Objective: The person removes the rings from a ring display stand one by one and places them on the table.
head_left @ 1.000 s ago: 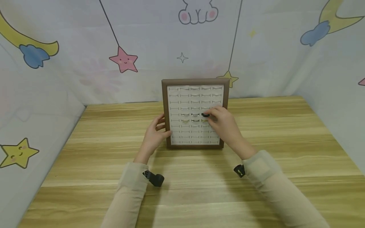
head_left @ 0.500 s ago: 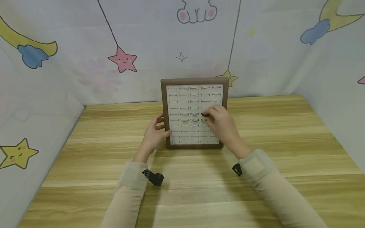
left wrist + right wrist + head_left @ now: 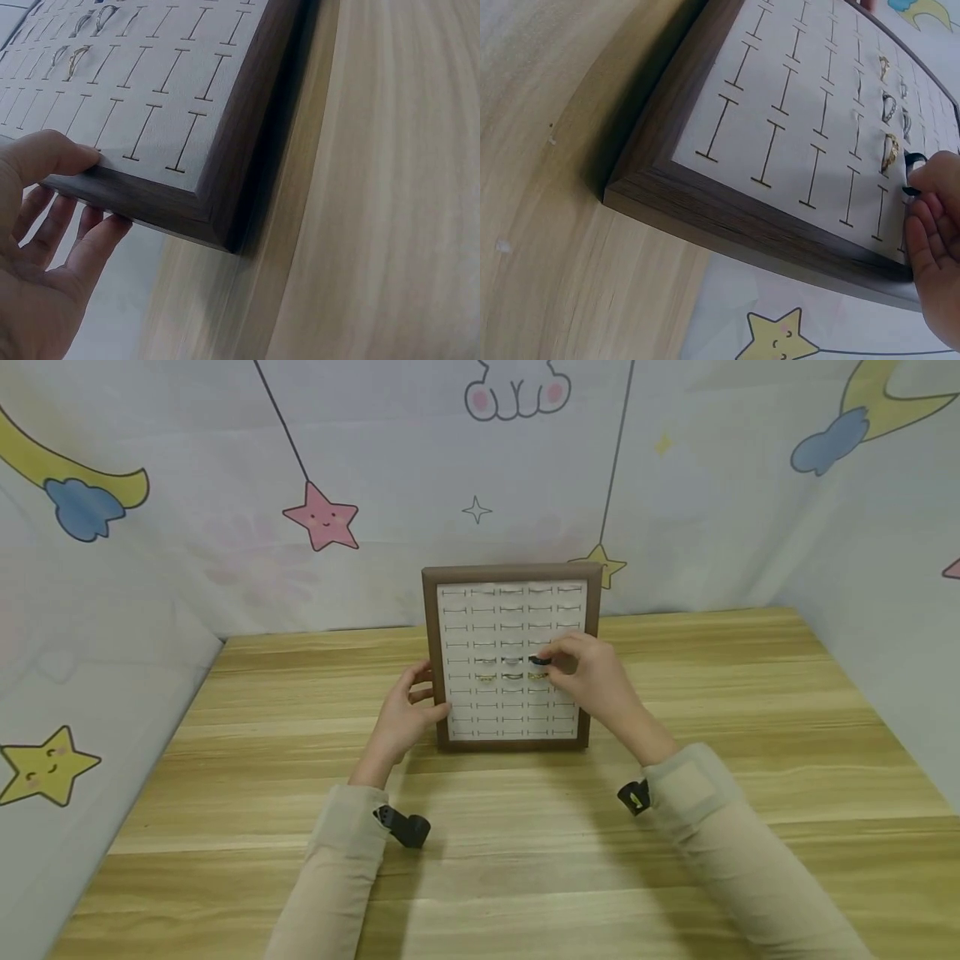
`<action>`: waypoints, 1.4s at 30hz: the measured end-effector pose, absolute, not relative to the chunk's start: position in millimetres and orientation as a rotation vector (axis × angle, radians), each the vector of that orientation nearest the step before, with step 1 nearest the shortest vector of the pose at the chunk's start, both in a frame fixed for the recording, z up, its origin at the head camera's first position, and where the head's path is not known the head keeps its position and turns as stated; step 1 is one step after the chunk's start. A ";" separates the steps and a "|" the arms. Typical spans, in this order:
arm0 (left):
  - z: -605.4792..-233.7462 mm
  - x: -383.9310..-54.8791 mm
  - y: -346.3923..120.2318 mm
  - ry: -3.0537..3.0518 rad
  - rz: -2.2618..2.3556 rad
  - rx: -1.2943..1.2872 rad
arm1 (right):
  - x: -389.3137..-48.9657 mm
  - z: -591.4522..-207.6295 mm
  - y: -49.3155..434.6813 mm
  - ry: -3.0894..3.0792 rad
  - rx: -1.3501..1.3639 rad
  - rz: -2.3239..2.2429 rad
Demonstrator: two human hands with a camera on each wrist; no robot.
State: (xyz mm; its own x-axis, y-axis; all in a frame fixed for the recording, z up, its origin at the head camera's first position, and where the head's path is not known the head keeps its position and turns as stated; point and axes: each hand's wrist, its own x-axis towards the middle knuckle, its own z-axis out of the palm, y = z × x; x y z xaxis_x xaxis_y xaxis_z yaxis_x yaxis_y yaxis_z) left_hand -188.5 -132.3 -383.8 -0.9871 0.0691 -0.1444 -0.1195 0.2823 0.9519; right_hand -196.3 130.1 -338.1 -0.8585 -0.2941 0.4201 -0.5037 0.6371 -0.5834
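Note:
A ring display board (image 3: 506, 746) with a brown frame and a white slotted panel stands tilted back on the table. My left hand (image 3: 403, 714) holds its left side, thumb on the front rim and fingers behind, as the left wrist view also shows. At the panel's middle right, my right hand (image 3: 596, 677) pinches a black ring (image 3: 913, 159) at a slot; how deep it sits is hidden by the fingers. Close by in the slots are a gold ring (image 3: 889, 154), a silver ring (image 3: 888, 108) and several others in two rows.
The wooden table (image 3: 495, 860) extends around the board. Behind stands a pale cloth backdrop (image 3: 397, 460) printed with stars and moons. A black wrist camera (image 3: 405, 828) sits on the left sleeve, another camera (image 3: 634, 797) on the right.
My right hand has turned a little and its wrist has shifted right and up since half a second ago, uncovering more of the gold ring below. My left hand stays on the frame.

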 end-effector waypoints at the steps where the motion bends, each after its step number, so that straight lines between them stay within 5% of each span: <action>1: -383.6 -188.4 -132.3 2.385 1.792 -0.047 | -196.8 -337.8 131.2 -2.585 0.643 1.050; 21: -381.6 -187.9 -130.9 2.375 1.798 -0.052 | -201.2 -330.7 143.9 -2.686 0.623 1.219; 42: -382.5 -188.0 -130.6 2.395 1.783 -0.048 | -208.6 -318.6 181.8 -2.043 0.243 2.474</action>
State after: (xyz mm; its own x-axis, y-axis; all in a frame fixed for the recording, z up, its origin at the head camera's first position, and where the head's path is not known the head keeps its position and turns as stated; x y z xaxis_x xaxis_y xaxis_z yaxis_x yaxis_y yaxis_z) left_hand -188.0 -130.6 -382.5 -0.9874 0.0671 -0.1432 -0.1179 0.2908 0.9495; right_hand -208.6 181.8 -318.6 -0.9857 -0.1542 0.0673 -0.0369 -0.1920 -0.9807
